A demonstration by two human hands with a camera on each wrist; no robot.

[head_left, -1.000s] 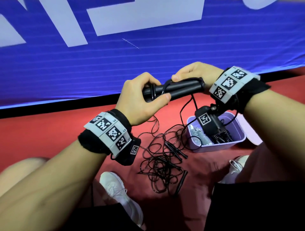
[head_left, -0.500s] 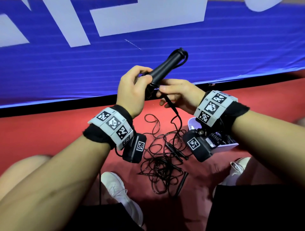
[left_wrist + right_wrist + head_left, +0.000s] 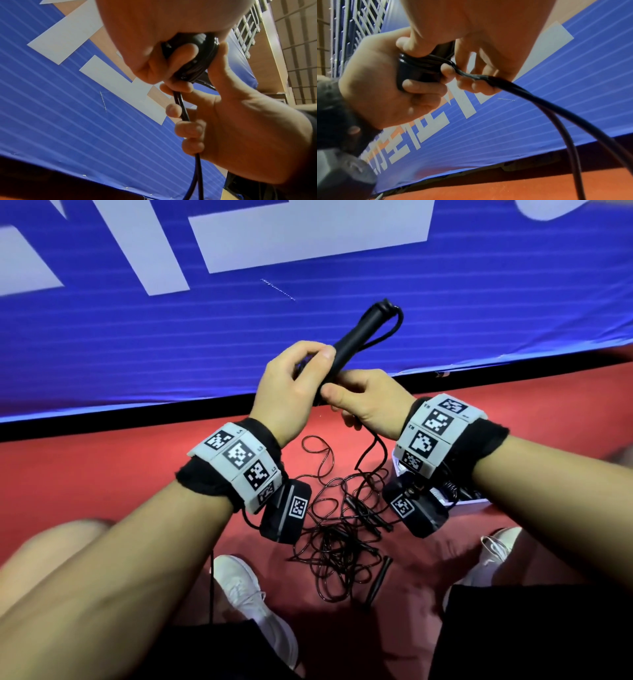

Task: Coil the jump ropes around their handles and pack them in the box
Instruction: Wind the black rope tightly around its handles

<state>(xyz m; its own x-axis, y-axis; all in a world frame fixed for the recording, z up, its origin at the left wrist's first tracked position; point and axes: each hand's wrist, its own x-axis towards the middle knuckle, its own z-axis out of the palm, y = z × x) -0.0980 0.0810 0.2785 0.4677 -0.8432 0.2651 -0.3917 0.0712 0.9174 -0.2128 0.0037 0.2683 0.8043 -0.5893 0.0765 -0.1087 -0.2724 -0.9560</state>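
Gripping black handles point(image 3: 356, 340) tilted upward, left hand point(image 3: 291, 392); right hand point(image 3: 370, 402) pinching rope point(image 3: 184, 112) below; box point(image 3: 471, 503) rim beside right wrist.

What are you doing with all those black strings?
A person is tidying jump ropes. The left hand grips a pair of black handles, tilted up toward the blue banner. The right hand holds the cord just below them, with a few turns already wound around their lower end. More ropes lie tangled on the red floor. The box sits half hidden under the right wrist.
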